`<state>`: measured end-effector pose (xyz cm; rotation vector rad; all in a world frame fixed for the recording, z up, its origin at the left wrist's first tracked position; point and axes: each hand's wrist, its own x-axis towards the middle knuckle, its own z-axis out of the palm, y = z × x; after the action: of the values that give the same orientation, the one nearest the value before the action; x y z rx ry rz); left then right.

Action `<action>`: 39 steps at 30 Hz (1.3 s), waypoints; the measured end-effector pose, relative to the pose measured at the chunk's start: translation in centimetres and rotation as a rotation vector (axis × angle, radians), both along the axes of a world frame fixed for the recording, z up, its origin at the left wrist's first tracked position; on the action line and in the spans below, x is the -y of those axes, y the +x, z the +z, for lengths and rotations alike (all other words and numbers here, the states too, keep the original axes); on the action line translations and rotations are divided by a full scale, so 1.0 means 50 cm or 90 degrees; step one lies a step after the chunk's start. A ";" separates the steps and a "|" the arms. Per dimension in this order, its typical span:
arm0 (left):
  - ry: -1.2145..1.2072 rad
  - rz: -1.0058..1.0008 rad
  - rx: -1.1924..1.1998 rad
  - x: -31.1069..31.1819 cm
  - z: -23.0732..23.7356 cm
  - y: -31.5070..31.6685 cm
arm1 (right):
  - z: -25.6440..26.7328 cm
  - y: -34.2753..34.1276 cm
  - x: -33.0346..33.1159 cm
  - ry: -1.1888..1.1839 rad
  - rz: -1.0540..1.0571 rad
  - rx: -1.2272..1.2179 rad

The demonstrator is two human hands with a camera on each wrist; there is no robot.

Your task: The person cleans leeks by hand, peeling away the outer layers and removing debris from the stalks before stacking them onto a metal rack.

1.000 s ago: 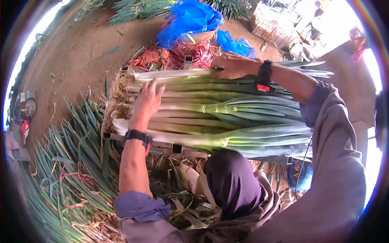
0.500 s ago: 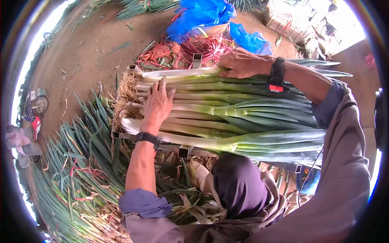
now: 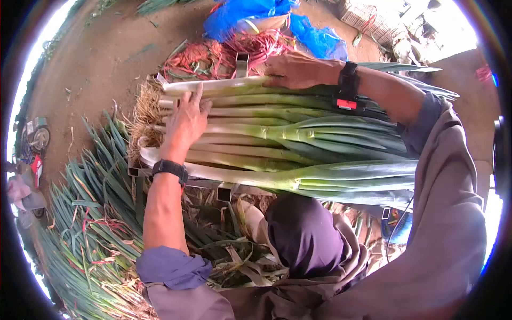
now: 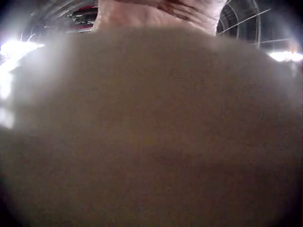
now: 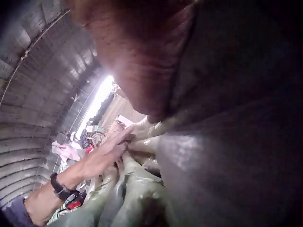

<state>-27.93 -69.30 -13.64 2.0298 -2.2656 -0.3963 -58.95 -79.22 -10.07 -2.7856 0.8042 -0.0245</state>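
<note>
A row of leeks lies side by side on a metal rack, white ends with tangled roots on the left and green leaves on the right. In the head view my left hand rests on the white stems near the roots, its fingers pointing toward the far edge. My right hand holds the farthest leek where white turns green; some of its fingers are hidden. The right wrist view shows my left hand across the stems. A blurred pale surface fills most of the left wrist view.
Square metal posts stick up along the rack's edges. Beyond lie red ties and blue netting. A heap of green leafy stalks covers the ground at lower left. A pale crate stands at the back right.
The head view has shifted a little. My right hand sits slightly farther left along the far leek. The left hand stays on the white stems near the roots.
</note>
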 end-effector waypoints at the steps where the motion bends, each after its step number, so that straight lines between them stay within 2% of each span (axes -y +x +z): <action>1: 0.004 0.003 -0.002 -0.006 -0.005 -0.003 | 0.001 0.006 0.006 0.004 -0.001 0.013; 3: 0.024 0.020 0.045 -0.001 0.006 -0.013 | 0.000 0.003 0.019 0.034 0.020 0.046; 5: 0.009 0.010 0.042 0.002 -0.021 0.006 | 0.004 0.008 0.025 0.077 0.013 -0.010; 7: -0.015 -0.011 0.033 0.021 -0.048 0.013 | 0.040 0.013 0.024 0.050 0.016 -0.045; 9: 0.044 -0.003 0.017 0.023 -0.024 0.003 | 0.076 0.010 -0.008 0.076 -0.073 -0.112; 10: 0.044 0.008 0.021 0.023 -0.027 0.003 | 0.070 -0.016 -0.013 -0.052 -0.075 -0.139; 11: 0.044 0.018 0.023 0.022 -0.033 0.007 | 0.081 -0.047 -0.022 -0.044 -0.081 -0.149; 14: 0.039 0.003 0.003 0.017 -0.034 0.010 | 0.152 -0.168 -0.046 0.164 -0.255 -0.280; 18: 0.024 0.000 -0.003 0.023 -0.048 0.014 | 0.178 -0.308 -0.079 0.230 -0.347 -0.204; 24: 0.042 0.009 0.006 0.024 -0.042 0.016 | 0.175 -0.286 -0.148 0.020 -0.405 -0.215; 25: 0.021 -0.009 -0.007 0.025 -0.047 0.019 | 0.176 -0.273 -0.153 0.027 -0.396 -0.213; 27: 0.009 -0.027 -0.017 0.018 -0.048 0.016 | 0.172 -0.265 -0.162 -0.130 -0.380 -0.277; 28: 0.002 -0.034 -0.006 0.016 -0.045 0.015 | 0.170 -0.279 -0.152 -0.173 -0.316 -0.255; 31: -0.022 -0.041 -0.001 0.021 -0.065 0.024 | 0.178 -0.259 -0.174 -0.248 -0.312 -0.314; 32: -0.041 -0.066 0.028 0.029 -0.082 0.033 | 0.181 -0.254 -0.191 -0.241 -0.330 -0.298; 33: -0.060 -0.091 0.057 0.023 -0.060 0.025 | 0.180 -0.251 -0.203 -0.237 -0.326 -0.295; 34: -0.015 -0.040 -0.010 0.012 -0.041 0.016 | 0.177 -0.251 -0.214 -0.224 -0.348 -0.256; 39: -0.055 -0.046 -0.010 0.015 -0.059 0.022 | 0.144 -0.258 -0.228 -0.177 -0.395 -0.193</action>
<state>-26.81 -70.07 -16.60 1.9015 -2.3103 -0.3114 -71.84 -67.83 -2.89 -2.6888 1.8384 0.1941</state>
